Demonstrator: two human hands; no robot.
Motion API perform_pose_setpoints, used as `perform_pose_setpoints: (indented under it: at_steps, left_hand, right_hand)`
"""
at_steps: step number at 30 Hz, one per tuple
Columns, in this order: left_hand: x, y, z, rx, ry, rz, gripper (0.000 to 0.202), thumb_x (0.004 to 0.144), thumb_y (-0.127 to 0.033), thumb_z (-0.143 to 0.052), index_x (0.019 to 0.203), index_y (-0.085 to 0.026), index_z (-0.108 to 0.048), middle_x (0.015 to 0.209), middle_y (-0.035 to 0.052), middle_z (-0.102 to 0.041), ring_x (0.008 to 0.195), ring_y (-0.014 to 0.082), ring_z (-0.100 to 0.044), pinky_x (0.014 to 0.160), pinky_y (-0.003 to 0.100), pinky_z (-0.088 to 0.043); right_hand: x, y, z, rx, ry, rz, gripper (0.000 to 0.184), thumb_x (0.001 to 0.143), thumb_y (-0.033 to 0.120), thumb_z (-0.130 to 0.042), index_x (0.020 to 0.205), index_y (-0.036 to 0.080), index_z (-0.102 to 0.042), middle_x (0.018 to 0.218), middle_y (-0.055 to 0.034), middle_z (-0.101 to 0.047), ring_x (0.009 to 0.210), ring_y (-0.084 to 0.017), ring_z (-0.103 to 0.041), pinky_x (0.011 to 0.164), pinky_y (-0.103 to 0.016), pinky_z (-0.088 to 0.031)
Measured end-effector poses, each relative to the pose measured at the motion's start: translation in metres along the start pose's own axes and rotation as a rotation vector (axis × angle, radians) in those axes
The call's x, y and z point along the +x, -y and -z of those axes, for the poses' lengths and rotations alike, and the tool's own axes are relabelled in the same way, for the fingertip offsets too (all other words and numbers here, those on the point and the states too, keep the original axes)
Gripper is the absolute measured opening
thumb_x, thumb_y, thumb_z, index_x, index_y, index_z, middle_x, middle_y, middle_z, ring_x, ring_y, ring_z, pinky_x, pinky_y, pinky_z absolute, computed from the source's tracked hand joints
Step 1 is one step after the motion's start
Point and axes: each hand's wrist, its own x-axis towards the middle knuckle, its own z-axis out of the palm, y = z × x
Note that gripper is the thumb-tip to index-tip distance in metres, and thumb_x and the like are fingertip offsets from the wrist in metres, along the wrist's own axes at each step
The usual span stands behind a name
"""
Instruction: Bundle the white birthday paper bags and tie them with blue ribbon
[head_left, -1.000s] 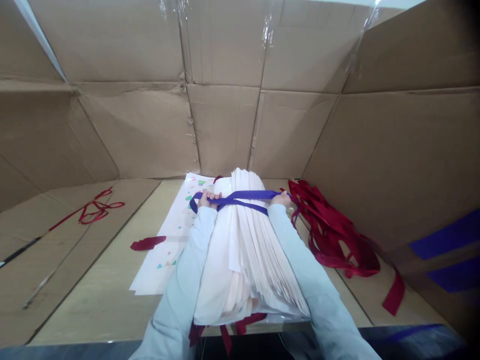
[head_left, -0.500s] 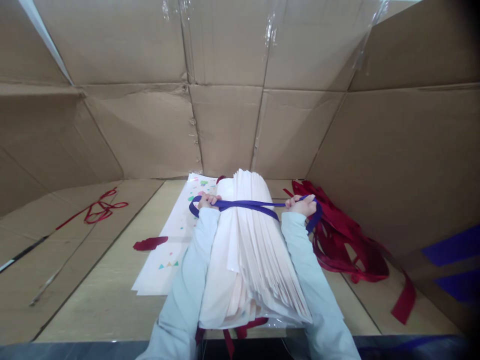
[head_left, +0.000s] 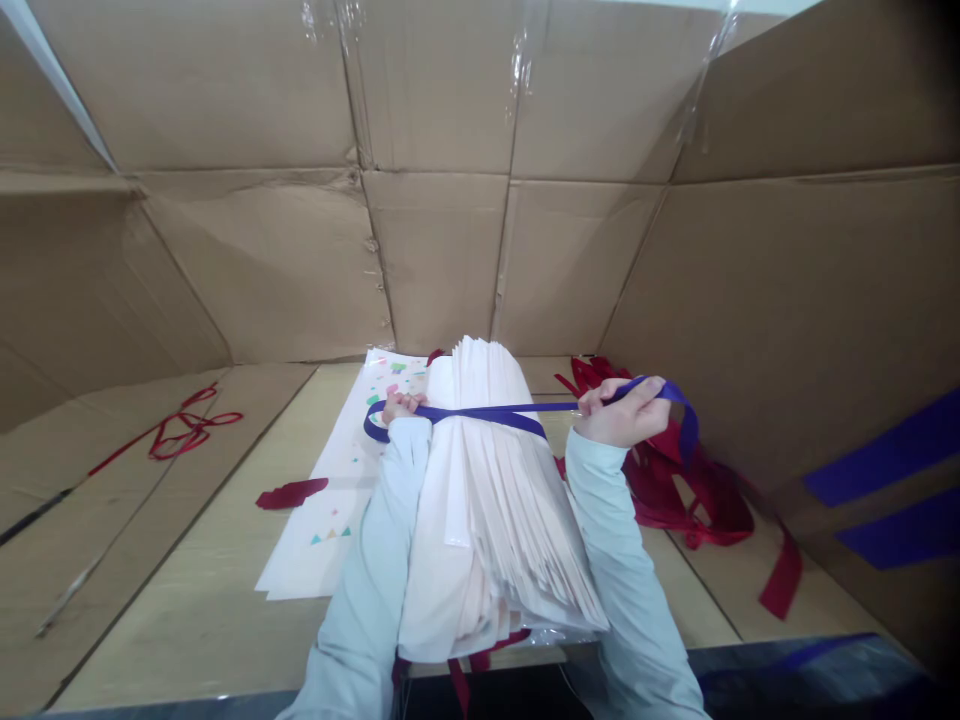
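Note:
A thick bundle of folded white paper sheets point(head_left: 502, 500) lies lengthwise on the table before me. Around its upper part runs a blue ribbon point(head_left: 502, 417), crossed over itself on top. My left hand point(head_left: 403, 405) is closed on one ribbon end at the bundle's left side, with a loop curling out beyond it. On the right, my right hand point(head_left: 624, 410) grips the other end, pulled taut and raised off the table; its tail arcs over and hangs down to the right.
Printed white sheets point(head_left: 315, 540) lie under the bundle's left, with a dark red scrap point(head_left: 292, 493) on them. A heap of red ribbon point(head_left: 697, 500) sits at right, a red cord point(head_left: 187, 430) at far left. Cardboard walls point(head_left: 442, 250) enclose the table.
My right hand has moved right and a little up, drawing out more blue ribbon. My left hand keeps its place at the bundle's left side. The view has shifted slightly.

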Motion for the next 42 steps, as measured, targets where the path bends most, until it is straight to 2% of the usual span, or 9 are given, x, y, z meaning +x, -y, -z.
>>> perform_pose_setpoints:
  at_steps: [7,10,15,20,24,27,31,36,42]
  left_hand:
    - [-0.02,-0.013,-0.025,-0.141,-0.08,0.053,0.038,0.093,-0.022,-0.029,0.056,-0.017,-0.026,0.044,-0.0093,-0.014,0.036,0.0034,-0.013,0.04,0.015,-0.025]
    - [-0.03,-0.026,-0.047,-0.141,0.004,0.1,0.039,0.092,-0.014,-0.027,0.054,-0.017,-0.018,0.041,-0.0075,-0.013,0.033,0.0029,-0.013,0.037,0.015,-0.018]
    - [-0.04,-0.041,-0.069,-0.031,0.311,0.215,0.043,0.091,-0.03,-0.031,0.051,-0.018,-0.017,0.042,-0.0079,-0.012,0.027,0.0032,-0.016,0.032,0.018,-0.009]
    - [-0.03,-0.039,-0.045,0.06,0.269,0.324,0.044,0.09,-0.03,-0.027,0.049,-0.018,-0.018,0.043,-0.0087,-0.007,0.026,0.0037,-0.013,0.031,0.017,-0.004]
    - [-0.039,-0.048,-0.024,0.118,0.365,0.465,0.044,0.087,-0.034,-0.036,0.05,-0.018,-0.019,0.045,-0.0076,-0.01,0.029,0.0049,-0.017,0.031,0.017,-0.01]
    - [-0.052,-0.056,-0.025,0.167,0.481,0.565,0.046,0.084,-0.039,-0.041,0.049,-0.018,-0.018,0.045,-0.0071,-0.01,0.031,0.0049,-0.017,0.031,0.017,-0.014]
    - [-0.058,-0.059,-0.034,0.277,0.43,0.533,0.053,0.081,-0.037,-0.047,0.046,-0.019,-0.011,0.04,-0.0071,-0.008,0.028,0.0044,-0.015,0.03,0.017,-0.012]
    - [-0.05,-0.06,-0.025,0.274,0.179,0.504,0.059,0.085,-0.044,-0.04,0.044,-0.018,-0.006,0.036,-0.0077,-0.004,0.024,0.0034,-0.007,0.027,0.017,-0.003]
    - [-0.046,-0.068,-0.01,0.182,0.131,0.566,0.056,0.088,-0.045,-0.027,0.044,-0.018,-0.005,0.04,-0.0078,0.0,0.028,0.0041,-0.001,0.027,0.017,-0.002]
  right_hand:
    - [0.012,0.002,-0.011,0.05,0.047,-0.093,0.032,0.086,0.045,-0.035,0.066,0.021,-0.025,0.046,0.0113,-0.033,0.028,-0.002,-0.03,0.027,-0.015,-0.023]
    - [0.024,0.009,-0.023,0.101,0.143,-0.164,0.033,0.087,0.045,-0.035,0.068,0.021,-0.024,0.046,0.012,-0.032,0.029,-0.002,-0.027,0.029,-0.014,-0.021]
    - [0.035,0.018,-0.032,0.2,0.315,-0.199,0.036,0.082,0.049,-0.045,0.069,0.021,-0.025,0.048,0.0118,-0.032,0.031,-0.001,-0.022,0.031,-0.015,-0.019]
    - [0.047,0.004,-0.021,0.232,0.407,-0.271,0.042,0.078,0.051,-0.053,0.066,0.02,-0.028,0.046,0.0114,-0.027,0.033,-0.001,-0.018,0.032,-0.014,-0.016]
    - [0.067,-0.003,0.009,0.095,0.651,-0.641,0.049,0.071,0.046,-0.064,0.061,0.019,-0.025,0.046,0.01,-0.024,0.035,-0.002,-0.02,0.033,-0.015,-0.02]
    - [0.08,0.0,0.024,-0.041,0.779,-0.917,0.051,0.068,0.044,-0.067,0.059,0.018,-0.024,0.047,0.0083,-0.025,0.038,-0.003,-0.024,0.035,-0.017,-0.025]
    - [0.091,0.005,0.018,-0.112,0.858,-0.925,0.051,0.069,0.046,-0.065,0.058,0.018,-0.024,0.048,0.0077,-0.025,0.039,-0.004,-0.021,0.035,-0.017,-0.025]
    - [0.1,-0.006,0.019,-0.192,0.847,-0.967,0.052,0.065,0.044,-0.068,0.057,0.018,-0.024,0.048,0.0084,-0.02,0.04,-0.003,-0.016,0.035,-0.017,-0.02]
    - [0.102,-0.009,0.055,-0.228,0.677,-1.062,0.051,0.06,0.046,-0.071,0.054,0.018,-0.028,0.049,0.0063,-0.019,0.04,-0.004,-0.017,0.036,-0.02,-0.02]
